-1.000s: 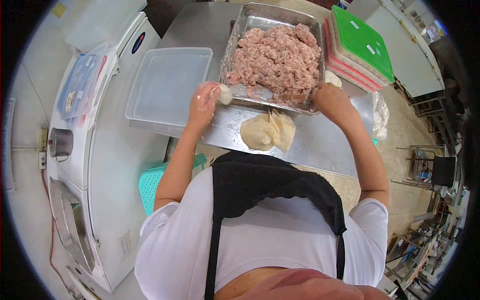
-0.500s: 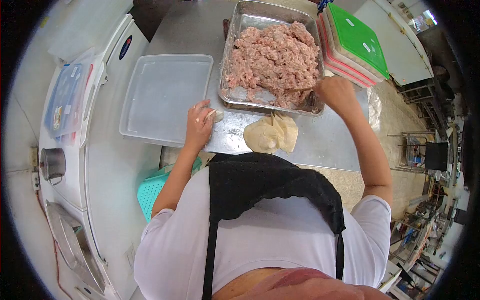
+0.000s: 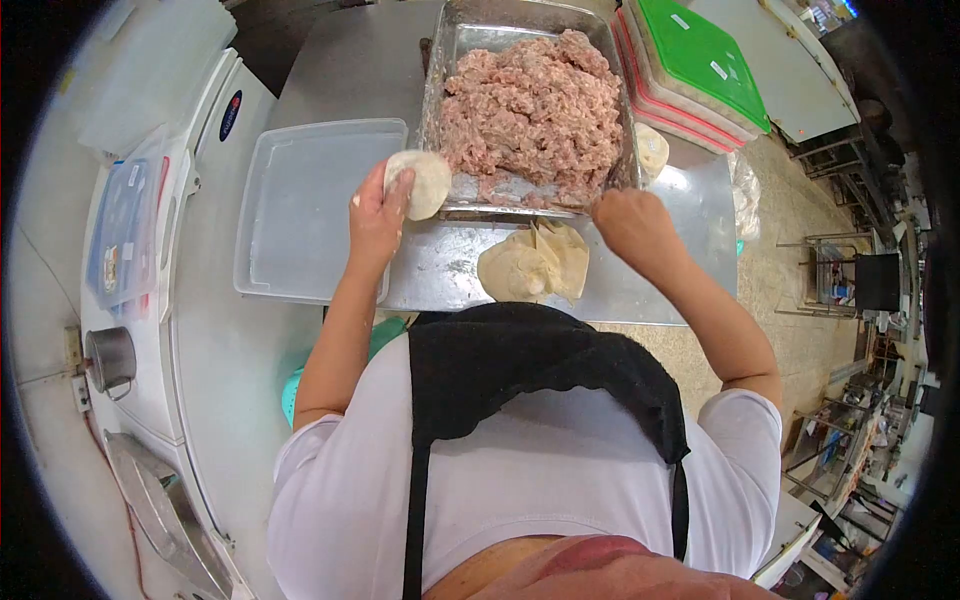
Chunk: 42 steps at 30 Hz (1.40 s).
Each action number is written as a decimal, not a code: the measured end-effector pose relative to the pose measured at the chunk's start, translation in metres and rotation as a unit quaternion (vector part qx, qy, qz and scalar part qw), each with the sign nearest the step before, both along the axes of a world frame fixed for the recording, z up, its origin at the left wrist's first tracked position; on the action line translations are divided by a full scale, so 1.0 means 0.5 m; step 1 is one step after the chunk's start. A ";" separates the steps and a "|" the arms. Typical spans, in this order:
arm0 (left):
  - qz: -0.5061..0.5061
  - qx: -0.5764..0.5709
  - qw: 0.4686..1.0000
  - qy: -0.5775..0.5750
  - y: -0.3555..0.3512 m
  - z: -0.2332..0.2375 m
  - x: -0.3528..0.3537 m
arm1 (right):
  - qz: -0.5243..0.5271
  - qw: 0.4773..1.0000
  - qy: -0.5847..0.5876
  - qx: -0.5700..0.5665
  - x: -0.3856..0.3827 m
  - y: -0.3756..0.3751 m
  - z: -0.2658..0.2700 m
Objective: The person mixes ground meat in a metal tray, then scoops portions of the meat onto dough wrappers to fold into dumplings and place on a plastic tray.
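Note:
My left hand (image 3: pixel 374 218) is closed on a round dough wrapper (image 3: pixel 428 186), thumb on its face, beside the near left corner of the metal tray. Ground raw meat (image 3: pixel 540 115) is heaped in that metal tray (image 3: pixel 432 95), with a scraped patch along its near side. My right hand (image 3: pixel 636 230) is a fist at the tray's near right corner; whatever it grips, if anything, is hidden. Between my hands, a pile of dough wrappers (image 3: pixel 525 265) lies on the metal table close to my apron, some edges folded up.
A clear plastic container (image 3: pixel 310 210) stands on the left. Stacked containers with a green lid (image 3: pixel 700 65) are at the back right, with more pale dough rounds (image 3: pixel 651 150) beside the tray. A white appliance (image 3: pixel 235 300) borders the left side; the metal table (image 3: pixel 650 295) ends before my body.
My left hand has risen and turned, bringing the round wrapper into full view. My right hand has moved back toward me and left, from over the tray's right side to its near corner.

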<state>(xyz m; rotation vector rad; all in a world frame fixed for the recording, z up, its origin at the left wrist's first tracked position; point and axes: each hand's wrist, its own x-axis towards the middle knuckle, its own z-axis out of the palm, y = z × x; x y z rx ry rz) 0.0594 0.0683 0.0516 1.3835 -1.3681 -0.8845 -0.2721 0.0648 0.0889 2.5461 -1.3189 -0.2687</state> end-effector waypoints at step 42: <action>-0.048 0.081 0.853 0.514 -0.128 -0.048 -0.033 | -0.220 0.676 -0.603 0.363 0.072 -0.085 -0.027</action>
